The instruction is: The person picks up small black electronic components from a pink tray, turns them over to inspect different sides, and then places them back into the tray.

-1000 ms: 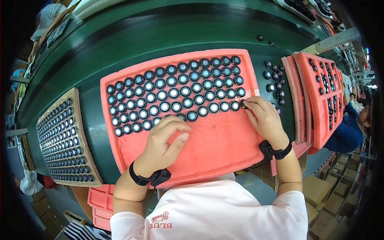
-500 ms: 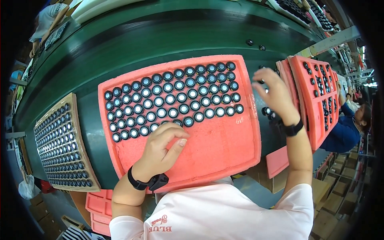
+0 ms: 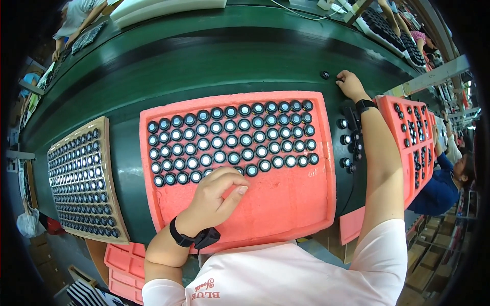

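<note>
In front of me lies a pink foam tray, its upper part filled with rows of small round black pieces with pale, shiny centres. My left hand hovers at the lowest row, fingers loosely curled and thumb apart from them, with nothing visible between; it covers part of that row. Stretched out to the far right, my right hand pinches a small black round piece on the green surface, mostly covered by the fingertips. Another black piece lies just left of it.
Loose black pieces lie right of the tray, beneath my right forearm. Upright pink trays with pieces stand farther right, by another person. A filled brown-edged tray is on the left. A long green surface runs behind.
My right hand has reached farther away, from beside the tray to the loose piece on the green surface. My left hand stays at the lowest row. The whole view has shifted slightly.
</note>
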A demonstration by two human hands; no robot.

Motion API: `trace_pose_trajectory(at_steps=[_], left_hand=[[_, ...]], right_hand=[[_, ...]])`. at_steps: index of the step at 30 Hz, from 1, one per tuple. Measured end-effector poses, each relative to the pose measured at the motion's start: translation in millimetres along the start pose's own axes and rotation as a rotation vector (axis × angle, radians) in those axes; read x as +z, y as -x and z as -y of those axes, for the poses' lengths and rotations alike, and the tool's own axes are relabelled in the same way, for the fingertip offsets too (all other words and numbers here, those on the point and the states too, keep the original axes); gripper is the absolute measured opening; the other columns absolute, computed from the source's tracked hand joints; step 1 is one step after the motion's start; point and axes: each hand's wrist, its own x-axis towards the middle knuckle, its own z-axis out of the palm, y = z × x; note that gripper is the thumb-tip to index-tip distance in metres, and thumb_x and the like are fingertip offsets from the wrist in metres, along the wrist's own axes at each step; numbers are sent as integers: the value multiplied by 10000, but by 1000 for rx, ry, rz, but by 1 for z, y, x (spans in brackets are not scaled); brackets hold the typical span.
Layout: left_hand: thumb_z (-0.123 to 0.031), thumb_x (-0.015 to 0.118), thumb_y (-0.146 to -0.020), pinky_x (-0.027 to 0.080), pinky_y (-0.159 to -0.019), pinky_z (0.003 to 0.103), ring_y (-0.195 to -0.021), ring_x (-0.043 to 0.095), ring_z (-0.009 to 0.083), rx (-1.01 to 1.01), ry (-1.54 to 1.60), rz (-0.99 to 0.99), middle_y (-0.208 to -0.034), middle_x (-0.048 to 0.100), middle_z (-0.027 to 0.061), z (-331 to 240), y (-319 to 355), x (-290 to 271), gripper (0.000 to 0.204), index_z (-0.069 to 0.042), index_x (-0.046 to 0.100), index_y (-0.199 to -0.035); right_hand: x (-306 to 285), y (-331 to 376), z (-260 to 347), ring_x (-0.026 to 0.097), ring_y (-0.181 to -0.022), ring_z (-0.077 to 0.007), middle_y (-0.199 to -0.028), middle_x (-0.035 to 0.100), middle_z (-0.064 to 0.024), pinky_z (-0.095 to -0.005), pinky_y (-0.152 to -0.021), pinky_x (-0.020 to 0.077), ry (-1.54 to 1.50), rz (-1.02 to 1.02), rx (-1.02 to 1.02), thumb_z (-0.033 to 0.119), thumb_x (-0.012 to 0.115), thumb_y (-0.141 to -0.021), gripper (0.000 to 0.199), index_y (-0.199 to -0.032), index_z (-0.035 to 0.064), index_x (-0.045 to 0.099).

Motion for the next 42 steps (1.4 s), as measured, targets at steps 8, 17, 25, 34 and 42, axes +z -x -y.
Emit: trace_pose_trajectory(at_steps=[8, 17, 25, 34, 42], left_hand=[[-27, 651, -842, 495, -711, 325, -809, 622, 252, 74, 49, -80, -891, 632, 124, -1, -1, -5, 74, 2, 630, -906], [18, 735, -749, 499, -732, 312, -842, 615, 229, 136, 117, -340, -958, 631, 123, -15, 1, 8, 235, 2, 615, -951], [29, 750, -728, 507, -737, 302, -794, 612, 216, 195, 102, -363, -942, 632, 110, -3, 10, 1, 281, 4, 623, -976], [54, 713, -761, 514, -690, 268, -811, 626, 184, 119, 115, -349, -979, 595, 118, -4, 6, -2, 289, 17, 626, -1035], [54, 718, -757, 511, -671, 269, -790, 613, 175, 125, 92, -378, -968, 604, 119, 2, 3, -2, 281, 7, 621, -1017]], right_hand=[[-53, 69, 117, 586, -857, -115, -932, 590, -19, -287, -797, 514, -944, 172, -99, 140, 597, -922, 237, -1139, 45, 615], [-42, 219, 259, 627, -962, -126, -1010, 623, -42, -276, -840, 529, -1326, 964, -292, 7, 633, -891, 174, -1060, 13, 593], [-44, 173, 252, 626, -943, -214, -951, 623, -81, -325, -828, 514, -591, 320, -734, 79, 725, -808, 198, -977, 22, 638], [-4, 9, 123, 576, -1071, -335, -1125, 601, -159, -400, -930, 471, -21, -21, -411, 139, 711, -776, 292, -1052, 61, 660], [10, -27, 119, 582, -1056, -335, -1144, 590, -147, -379, -925, 478, -129, 194, -479, 85, 745, -738, 349, -1075, 59, 655]])
